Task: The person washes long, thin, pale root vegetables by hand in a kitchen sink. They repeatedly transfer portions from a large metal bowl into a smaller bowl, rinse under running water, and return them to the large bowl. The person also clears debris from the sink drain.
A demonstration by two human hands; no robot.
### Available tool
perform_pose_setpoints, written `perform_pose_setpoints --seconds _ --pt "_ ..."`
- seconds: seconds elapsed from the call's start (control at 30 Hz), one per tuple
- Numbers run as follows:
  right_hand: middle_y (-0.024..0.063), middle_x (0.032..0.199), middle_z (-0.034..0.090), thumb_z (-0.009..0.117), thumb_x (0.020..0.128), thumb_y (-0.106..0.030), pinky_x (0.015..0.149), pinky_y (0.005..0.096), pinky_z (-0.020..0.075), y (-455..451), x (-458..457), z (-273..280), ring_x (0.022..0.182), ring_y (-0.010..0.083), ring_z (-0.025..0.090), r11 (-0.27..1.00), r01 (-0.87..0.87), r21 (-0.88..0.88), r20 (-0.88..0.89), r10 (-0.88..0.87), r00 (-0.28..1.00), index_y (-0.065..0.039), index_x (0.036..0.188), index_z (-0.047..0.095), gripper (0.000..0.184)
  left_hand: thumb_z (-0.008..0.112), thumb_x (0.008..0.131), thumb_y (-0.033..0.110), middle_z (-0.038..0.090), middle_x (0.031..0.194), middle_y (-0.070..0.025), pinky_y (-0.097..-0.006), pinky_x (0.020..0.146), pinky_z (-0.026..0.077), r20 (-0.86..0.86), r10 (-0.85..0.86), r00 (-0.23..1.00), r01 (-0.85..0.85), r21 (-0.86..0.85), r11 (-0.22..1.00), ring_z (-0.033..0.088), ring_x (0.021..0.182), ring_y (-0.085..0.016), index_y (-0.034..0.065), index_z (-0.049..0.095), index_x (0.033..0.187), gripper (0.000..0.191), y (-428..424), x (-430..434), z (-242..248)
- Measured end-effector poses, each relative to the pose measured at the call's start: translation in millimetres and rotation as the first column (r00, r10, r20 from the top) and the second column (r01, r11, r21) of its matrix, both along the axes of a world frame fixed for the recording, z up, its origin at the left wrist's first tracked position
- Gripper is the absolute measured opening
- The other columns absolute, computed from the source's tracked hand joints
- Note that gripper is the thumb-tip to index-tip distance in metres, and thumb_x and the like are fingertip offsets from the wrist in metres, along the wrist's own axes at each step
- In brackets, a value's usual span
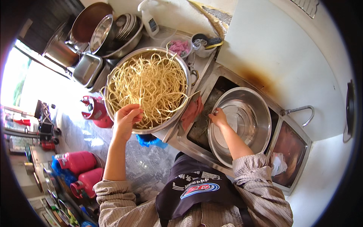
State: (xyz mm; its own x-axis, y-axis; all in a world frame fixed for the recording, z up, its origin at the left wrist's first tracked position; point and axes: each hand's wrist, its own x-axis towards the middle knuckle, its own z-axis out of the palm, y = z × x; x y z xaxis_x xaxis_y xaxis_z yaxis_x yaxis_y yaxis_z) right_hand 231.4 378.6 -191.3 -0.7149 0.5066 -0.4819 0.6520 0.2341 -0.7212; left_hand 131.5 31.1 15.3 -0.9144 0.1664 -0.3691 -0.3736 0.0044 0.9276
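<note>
A large metal basin (pixel 185 72) heaped with long, thin, pale yellow strands (pixel 147 85), like roots or stems, stands on the counter at centre left. My left hand (pixel 129 117) is at its near edge, with thumb and fingertips pinched on a strand from the heap. My right hand (pixel 218 117) is over the near left rim of a second metal basin (pixel 262 113), which rests across the sink. Its fingers are curled; whether they hold the rim or a small piece is hard to tell. Thin green bits (pixel 202 124) lie in the sink beside that basin.
A pink cloth (pixel 192 112) and scissors (pixel 194 74) lie between the basins. Stacked pans and bowls (pixel 124 28), metal trays (pixel 88 69) and a spray bottle (pixel 149 21) stand behind. A faucet (pixel 297 111) is at the right. Red gas cylinders (pixel 80 161) stand on the floor at left.
</note>
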Motion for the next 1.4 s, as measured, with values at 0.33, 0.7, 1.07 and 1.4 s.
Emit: perform_pose_setpoints --seconds 0.33,0.7,1.07,1.4 --pt "0.0092 0.109 0.056 0.063 0.081 -0.006 0.080 0.0338 0.0478 -91.6 -16.9 178.2 0.087 0.0219 0.058 0.726 -0.388 0.568 -0.610 0.687 0.394 -0.011 0.116 0.058 0.036 0.055 0.083 0.004 0.064 0.080 -0.0082 -0.0230 0.062 0.048 0.139 -0.108 0.984 0.087 0.148 0.985 0.059 0.065 -0.012 -0.0029 0.062 0.095 0.015 60.0 56.9 -27.9" --pt "0.0104 0.074 0.062 0.062 0.080 -0.014 0.069 0.0369 0.0482 -190.2 -49.6 192.0 0.072 0.0278 0.061 0.761 -0.552 0.341 -0.428 0.648 0.630 -0.007 0.079 0.060 0.008 0.053 0.083 -0.001 0.063 0.070 -0.0061 -0.0210 0.059 0.048 -0.219 0.086 0.972 -0.103 -0.065 0.993 0.059 0.061 -0.010 -0.0029 0.063 0.087 0.011 2.0 -4.3 -35.2" --pt "0.0072 0.073 0.062 0.063 0.082 -0.015 0.063 0.0319 0.0483 -174.8 -101.6 178.7 0.068 0.0225 0.061 0.742 -0.341 0.577 -0.264 0.565 0.782 -0.007 0.079 0.063 0.008 0.049 0.091 0.005 0.061 0.083 -0.0061 -0.0223 0.066 0.048 0.261 -0.088 0.961 -0.045 0.465 0.884 0.058 0.068 -0.011 -0.0010 0.059 0.097 0.013 -61.1 -46.4 -27.4" --pt "0.0055 0.071 0.058 0.065 0.077 -0.017 0.061 0.0358 0.0486 -211.1 -106.0 152.7 0.071 0.0240 0.062 0.507 -0.356 0.785 -0.170 0.729 0.663 -0.009 0.079 0.062 0.009 0.048 0.094 0.013 0.057 0.076 -0.0027 -0.0218 0.061 0.042 0.219 -0.259 0.941 0.167 0.366 0.915 0.051 0.064 -0.009 0.0005 0.057 0.092 0.016 -50.6 -39.1 -27.0"
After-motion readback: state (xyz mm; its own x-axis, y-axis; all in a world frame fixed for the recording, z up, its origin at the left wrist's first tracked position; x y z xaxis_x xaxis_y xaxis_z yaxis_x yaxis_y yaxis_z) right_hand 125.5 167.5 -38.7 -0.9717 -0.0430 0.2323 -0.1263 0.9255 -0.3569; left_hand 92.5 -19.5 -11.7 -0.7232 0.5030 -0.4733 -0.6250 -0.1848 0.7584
